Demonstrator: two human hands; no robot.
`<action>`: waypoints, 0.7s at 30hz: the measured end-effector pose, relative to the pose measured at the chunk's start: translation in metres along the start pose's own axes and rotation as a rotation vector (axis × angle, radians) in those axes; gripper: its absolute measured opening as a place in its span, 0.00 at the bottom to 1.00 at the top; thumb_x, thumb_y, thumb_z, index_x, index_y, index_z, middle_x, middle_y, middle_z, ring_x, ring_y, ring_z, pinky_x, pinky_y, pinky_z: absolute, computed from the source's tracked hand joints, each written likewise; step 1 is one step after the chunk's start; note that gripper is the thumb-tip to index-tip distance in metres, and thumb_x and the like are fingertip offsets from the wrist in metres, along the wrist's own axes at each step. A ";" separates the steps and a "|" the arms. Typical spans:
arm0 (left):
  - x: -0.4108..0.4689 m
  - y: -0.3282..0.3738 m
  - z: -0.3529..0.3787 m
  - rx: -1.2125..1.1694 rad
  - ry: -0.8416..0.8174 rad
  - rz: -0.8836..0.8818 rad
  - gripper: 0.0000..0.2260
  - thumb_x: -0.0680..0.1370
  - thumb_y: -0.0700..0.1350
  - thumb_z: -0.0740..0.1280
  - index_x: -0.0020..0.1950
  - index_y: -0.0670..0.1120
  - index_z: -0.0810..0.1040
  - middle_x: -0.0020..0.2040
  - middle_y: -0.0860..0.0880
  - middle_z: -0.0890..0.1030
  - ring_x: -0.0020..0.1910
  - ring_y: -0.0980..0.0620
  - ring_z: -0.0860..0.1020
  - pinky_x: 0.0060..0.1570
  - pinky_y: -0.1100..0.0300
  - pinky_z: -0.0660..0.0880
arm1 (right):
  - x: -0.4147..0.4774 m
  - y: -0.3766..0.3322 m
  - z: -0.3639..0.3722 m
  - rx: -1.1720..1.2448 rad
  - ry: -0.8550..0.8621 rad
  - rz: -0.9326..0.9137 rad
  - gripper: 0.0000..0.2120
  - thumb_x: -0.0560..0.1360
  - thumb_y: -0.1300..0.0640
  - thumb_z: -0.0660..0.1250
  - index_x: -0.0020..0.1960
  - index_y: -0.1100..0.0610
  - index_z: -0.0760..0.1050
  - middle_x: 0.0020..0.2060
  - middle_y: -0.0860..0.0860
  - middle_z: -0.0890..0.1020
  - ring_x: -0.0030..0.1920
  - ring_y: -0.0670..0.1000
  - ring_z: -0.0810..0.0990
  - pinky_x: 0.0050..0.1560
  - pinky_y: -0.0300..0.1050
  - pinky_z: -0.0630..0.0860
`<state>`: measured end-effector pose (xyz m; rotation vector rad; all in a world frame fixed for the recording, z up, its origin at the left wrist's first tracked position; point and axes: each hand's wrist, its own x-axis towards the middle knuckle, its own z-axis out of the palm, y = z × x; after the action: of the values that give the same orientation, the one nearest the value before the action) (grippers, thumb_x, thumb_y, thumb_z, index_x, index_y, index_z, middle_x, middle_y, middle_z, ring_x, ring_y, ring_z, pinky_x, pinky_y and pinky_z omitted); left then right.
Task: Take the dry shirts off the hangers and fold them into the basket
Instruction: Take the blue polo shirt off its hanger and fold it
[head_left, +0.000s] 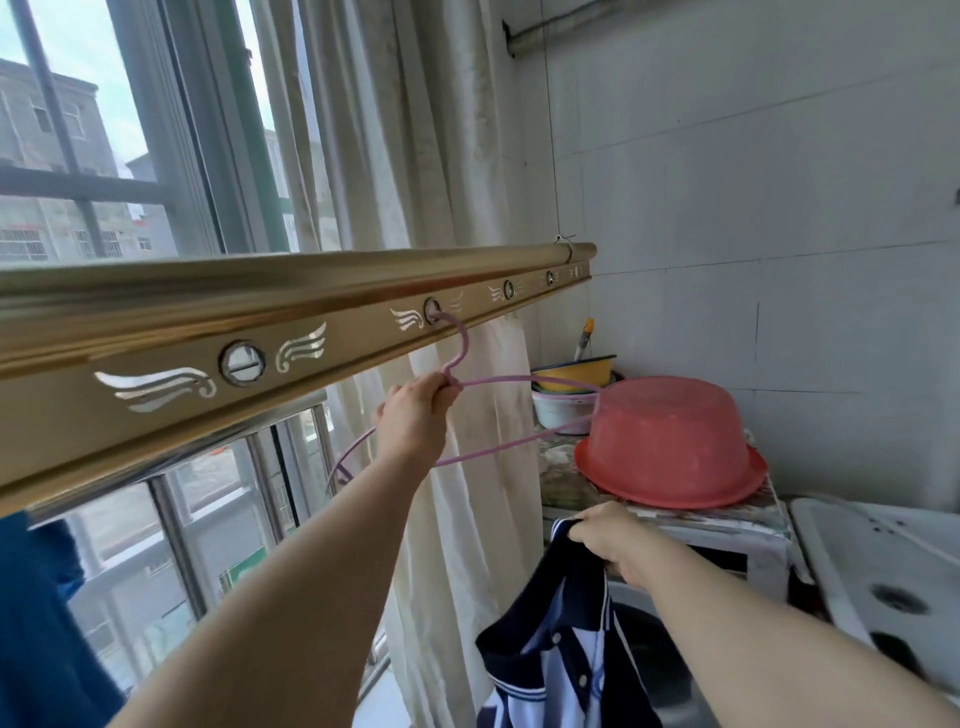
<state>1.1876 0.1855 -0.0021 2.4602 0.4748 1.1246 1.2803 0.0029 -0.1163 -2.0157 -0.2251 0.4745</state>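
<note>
– Two sets of fingers, both curled. What do those of the left hand (413, 423) hold?
– They are wrapped tight round the neck of a pink hanger (464, 343), just under its hook. The hanger is bare wire.
– And the hook?
– It goes into a round hole in the gold rail (270, 312), the second hole visible from the near end. The hand sits just below the rail, with the arm reaching up to it.
– The right hand (615, 540)?
– Its fingers are bunched on the top of a navy and white shirt (556, 660), pinching a fold of cloth. That hand is well below the rail, under its far half. The shirt hangs loose from the grip, buttons and striped trim showing, apart from the hanger.
– What else lies round the rail?
– Below its far end a red basin (670, 441) lies upside down on a stand (727, 540), with a stack of bowls (569, 384) just behind it. A pale curtain (467, 156) hangs behind the rail, with the window (104, 156) beyond that. Under the near end, at the left edge, hangs blue cloth (36, 623); I cannot tell what garment it is.
</note>
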 end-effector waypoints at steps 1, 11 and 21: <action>-0.004 -0.005 0.002 -0.004 0.052 -0.018 0.10 0.81 0.48 0.60 0.57 0.51 0.79 0.54 0.49 0.81 0.56 0.45 0.74 0.56 0.50 0.68 | -0.002 0.000 -0.001 0.008 -0.002 0.002 0.14 0.73 0.65 0.64 0.56 0.63 0.80 0.48 0.58 0.82 0.45 0.55 0.79 0.39 0.40 0.72; -0.121 -0.021 0.013 0.069 0.289 0.143 0.10 0.70 0.37 0.70 0.49 0.46 0.75 0.54 0.47 0.76 0.55 0.43 0.72 0.58 0.52 0.63 | -0.063 0.012 0.012 0.052 0.048 -0.136 0.07 0.75 0.61 0.66 0.53 0.55 0.79 0.45 0.53 0.79 0.47 0.53 0.78 0.50 0.44 0.75; -0.228 -0.010 0.032 -0.138 -0.870 -0.233 0.31 0.75 0.52 0.71 0.74 0.44 0.64 0.68 0.45 0.72 0.65 0.44 0.73 0.63 0.54 0.72 | -0.179 0.025 -0.011 0.140 0.362 -0.323 0.06 0.75 0.58 0.66 0.50 0.51 0.79 0.44 0.46 0.80 0.43 0.44 0.76 0.41 0.38 0.73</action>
<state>1.0703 0.0835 -0.1716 2.3958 0.3670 -0.0495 1.1222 -0.0815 -0.0921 -1.8449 -0.2784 -0.0779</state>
